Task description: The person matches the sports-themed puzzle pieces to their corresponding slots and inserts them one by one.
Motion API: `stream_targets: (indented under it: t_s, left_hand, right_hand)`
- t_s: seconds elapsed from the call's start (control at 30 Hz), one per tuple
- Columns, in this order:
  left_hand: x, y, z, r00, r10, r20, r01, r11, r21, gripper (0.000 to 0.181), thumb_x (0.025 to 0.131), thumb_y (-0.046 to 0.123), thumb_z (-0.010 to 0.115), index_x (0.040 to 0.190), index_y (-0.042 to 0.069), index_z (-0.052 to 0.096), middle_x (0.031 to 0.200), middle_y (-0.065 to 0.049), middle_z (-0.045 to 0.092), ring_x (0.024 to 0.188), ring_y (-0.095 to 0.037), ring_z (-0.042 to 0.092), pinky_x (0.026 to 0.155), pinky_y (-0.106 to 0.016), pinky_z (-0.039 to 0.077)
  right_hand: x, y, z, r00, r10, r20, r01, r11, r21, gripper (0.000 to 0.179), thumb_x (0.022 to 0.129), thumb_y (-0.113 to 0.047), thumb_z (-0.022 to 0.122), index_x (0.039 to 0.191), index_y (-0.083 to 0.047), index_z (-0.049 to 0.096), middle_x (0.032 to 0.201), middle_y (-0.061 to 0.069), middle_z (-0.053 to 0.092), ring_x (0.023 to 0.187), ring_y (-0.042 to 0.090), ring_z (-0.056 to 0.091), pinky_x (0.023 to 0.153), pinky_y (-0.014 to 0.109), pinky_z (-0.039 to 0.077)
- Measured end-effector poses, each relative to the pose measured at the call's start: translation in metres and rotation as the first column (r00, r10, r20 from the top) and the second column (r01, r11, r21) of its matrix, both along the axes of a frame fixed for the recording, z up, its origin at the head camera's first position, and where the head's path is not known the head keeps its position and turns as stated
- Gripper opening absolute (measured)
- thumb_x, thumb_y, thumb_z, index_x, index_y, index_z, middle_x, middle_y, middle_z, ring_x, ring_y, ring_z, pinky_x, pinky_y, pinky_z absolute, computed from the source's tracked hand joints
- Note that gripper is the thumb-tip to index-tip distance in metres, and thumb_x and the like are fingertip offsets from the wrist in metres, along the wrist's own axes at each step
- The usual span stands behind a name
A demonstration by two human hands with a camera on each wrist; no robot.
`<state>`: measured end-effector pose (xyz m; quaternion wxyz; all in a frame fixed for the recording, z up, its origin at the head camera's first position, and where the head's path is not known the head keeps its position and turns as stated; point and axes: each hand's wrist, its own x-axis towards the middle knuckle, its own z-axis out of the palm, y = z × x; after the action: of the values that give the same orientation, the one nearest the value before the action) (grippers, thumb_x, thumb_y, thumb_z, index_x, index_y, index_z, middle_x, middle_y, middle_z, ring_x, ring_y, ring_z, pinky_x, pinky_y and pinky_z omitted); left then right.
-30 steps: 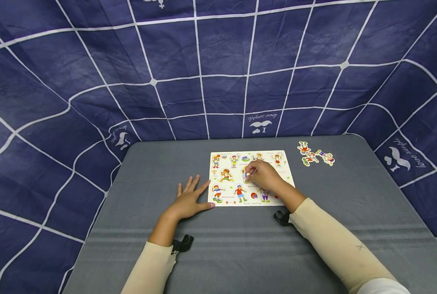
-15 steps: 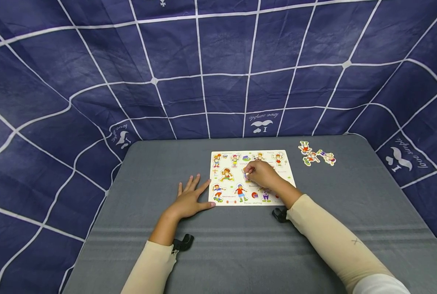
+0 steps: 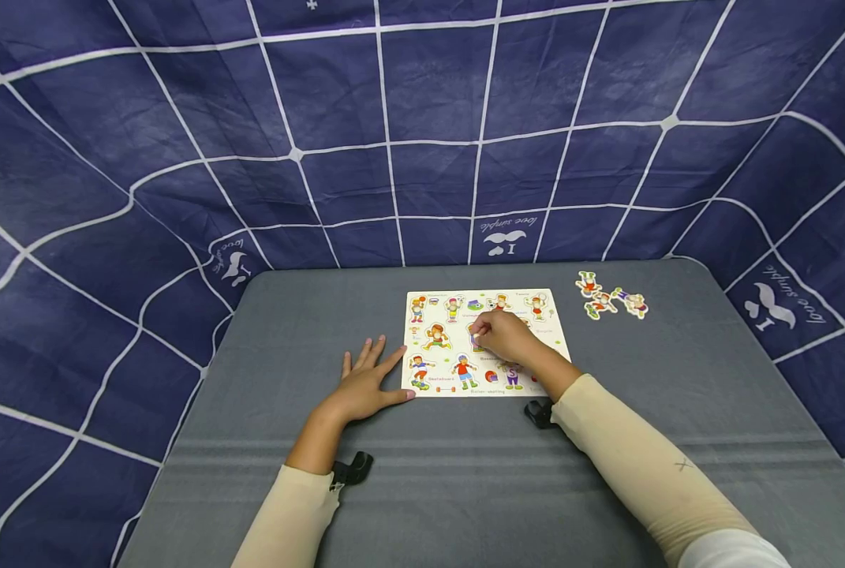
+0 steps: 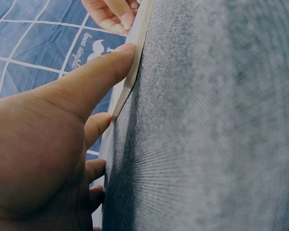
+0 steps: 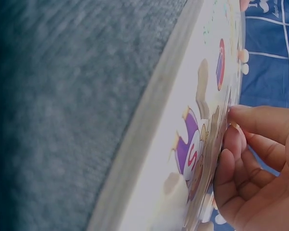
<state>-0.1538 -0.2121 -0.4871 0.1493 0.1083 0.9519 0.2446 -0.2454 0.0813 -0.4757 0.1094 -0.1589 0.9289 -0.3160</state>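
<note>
A cream wooden peg puzzle board [image 3: 486, 394] with sports figures lies on the table. My left hand [image 3: 361, 392] is spread flat at the board's left side, thumb at the near left corner and index fingertip at the left edge. In the left wrist view, the thumb [image 4: 101, 72] touches the board's edge [image 4: 135, 72]. My right hand [image 3: 510, 338] is over the middle of the board, thumb and fingertips pinching a small puzzle piece [image 3: 474, 342], mostly covered by the fingers. The right wrist view shows the fingertips [image 5: 236, 111] close to the board's surface; the pinch is partly hidden.
Several loose figure pieces [image 3: 600, 304] lie together on the grey table [image 3: 308, 315], right of the board. A purple printed figure [image 5: 187, 144] shows near the board's front edge. A blue checked curtain [image 3: 429, 181] surrounds the back and sides.
The right wrist and forearm shift very slightly left, while the fingers stay on the piece at the same spot. My left hand and the loose pieces keep their places.
</note>
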Motion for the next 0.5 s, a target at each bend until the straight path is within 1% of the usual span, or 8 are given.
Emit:
stream_targets:
  t_s: [0.13, 0.33, 0.5]
  left_hand:
    - [-0.0003, -0.0004, 0.0008, 1.0, 0.0, -0.008, 0.0, 1.0, -0.003, 0.089, 0.088, 0.063, 0.069, 0.161, 0.033, 0.027, 0.172, -0.011, 0.005, 0.159, -0.036, -0.005, 0.121, -0.067, -0.011]
    - [-0.0012, -0.0006, -0.0007, 1.0, -0.002, -0.014, 0.001, 1.0, -0.018, 0.089, 0.088, 0.063, 0.068, 0.161, 0.033, 0.027, 0.172, -0.011, 0.005, 0.159, -0.036, -0.005, 0.122, -0.067, -0.01]
    - [-0.001, 0.0, -0.0013, 1.0, -0.002, -0.011, 0.002, 1.0, -0.014, 0.088, 0.088, 0.064, 0.068, 0.161, 0.032, 0.029, 0.172, -0.011, 0.005, 0.159, -0.036, -0.006, 0.122, -0.067, -0.01]
  right_hand:
    - [-0.0005, -0.0001, -0.0004, 1.0, -0.004, 0.01, 0.005, 1.0, -0.011, 0.006, 0.092, -0.01, 0.069, 0.097, -0.011, 0.072, 0.089, 0.003, 0.067, 0.078, 0.015, 0.057, 0.073, 0.028, 0.045]
    - [0.0001, 0.0011, -0.0004, 0.999, -0.021, 0.036, 0.022, 0.999, -0.034, 0.007, 0.093, -0.012, 0.069, 0.099, -0.011, 0.072, 0.091, 0.003, 0.067, 0.08, 0.015, 0.057, 0.074, 0.028, 0.045]
    - [0.0037, 0.0042, 0.0015, 0.995, -0.034, 0.094, 0.043, 0.994, -0.097, 0.013, 0.093, -0.016, 0.071, 0.105, -0.011, 0.073, 0.094, 0.003, 0.066, 0.081, 0.015, 0.057, 0.074, 0.027, 0.046]
